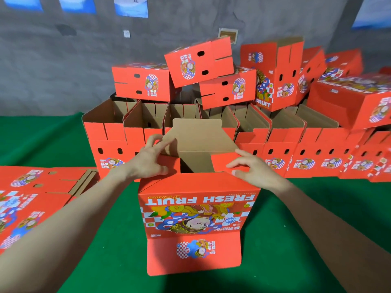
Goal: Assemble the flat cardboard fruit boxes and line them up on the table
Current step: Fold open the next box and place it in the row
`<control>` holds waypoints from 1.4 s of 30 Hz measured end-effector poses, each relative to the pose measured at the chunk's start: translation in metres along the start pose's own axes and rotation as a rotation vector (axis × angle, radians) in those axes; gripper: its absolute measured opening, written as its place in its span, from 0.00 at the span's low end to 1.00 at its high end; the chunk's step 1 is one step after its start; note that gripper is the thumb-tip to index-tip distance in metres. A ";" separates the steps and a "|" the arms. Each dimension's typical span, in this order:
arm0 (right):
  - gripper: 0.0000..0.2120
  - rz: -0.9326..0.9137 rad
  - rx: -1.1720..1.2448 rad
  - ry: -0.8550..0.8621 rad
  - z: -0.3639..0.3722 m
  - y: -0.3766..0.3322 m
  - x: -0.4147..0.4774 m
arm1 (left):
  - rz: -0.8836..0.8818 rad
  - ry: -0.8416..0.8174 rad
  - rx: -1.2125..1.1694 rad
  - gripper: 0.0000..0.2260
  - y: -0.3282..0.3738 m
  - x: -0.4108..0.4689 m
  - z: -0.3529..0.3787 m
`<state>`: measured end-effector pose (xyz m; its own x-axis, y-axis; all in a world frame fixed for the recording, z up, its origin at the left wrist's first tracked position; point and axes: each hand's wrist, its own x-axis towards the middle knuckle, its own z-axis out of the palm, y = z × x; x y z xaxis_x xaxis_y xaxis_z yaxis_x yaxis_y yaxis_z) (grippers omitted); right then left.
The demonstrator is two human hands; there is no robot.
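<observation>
A red fruit box (196,212) printed "FRESH FRUIT" stands upside down before me on the green table (101,240), its upper end open. My left hand (151,160) rests on the left small flap, fingers reaching toward the raised brown back flap (196,132). My right hand (251,166) pinches the right small flap (222,161) between thumb and fingers. A long flap hangs down at the box's near side. A stack of flat boxes (31,193) lies at the left.
A row of assembled open boxes (306,144) runs across the table behind the one I hold. More boxes (198,60) are piled loosely on top of that row, some tilted. A grey wall stands behind.
</observation>
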<state>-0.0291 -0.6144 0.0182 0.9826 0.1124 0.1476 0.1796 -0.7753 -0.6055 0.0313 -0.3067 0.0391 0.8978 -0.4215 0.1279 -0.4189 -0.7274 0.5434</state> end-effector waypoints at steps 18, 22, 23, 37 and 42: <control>0.24 0.033 0.044 0.236 0.009 -0.005 0.018 | -0.038 0.235 0.050 0.14 0.002 -0.005 0.013; 0.32 0.097 -0.023 -0.075 -0.004 -0.016 0.034 | -0.172 0.113 0.078 0.31 0.003 0.000 0.008; 0.32 0.126 -0.043 -0.132 -0.006 -0.018 0.037 | -0.203 0.069 0.117 0.33 0.004 0.001 0.008; 0.36 0.154 -0.356 -0.172 0.005 -0.022 0.050 | -0.327 -0.069 0.374 0.42 0.018 0.015 0.015; 0.34 0.141 -0.357 -0.062 0.016 -0.021 0.047 | -0.344 -0.040 0.414 0.40 0.020 0.016 0.017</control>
<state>0.0138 -0.5831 0.0252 0.9994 0.0183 0.0284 0.0261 -0.9521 -0.3048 0.0353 -0.3374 0.0377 0.9902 -0.1353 -0.0355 -0.1272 -0.9763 0.1749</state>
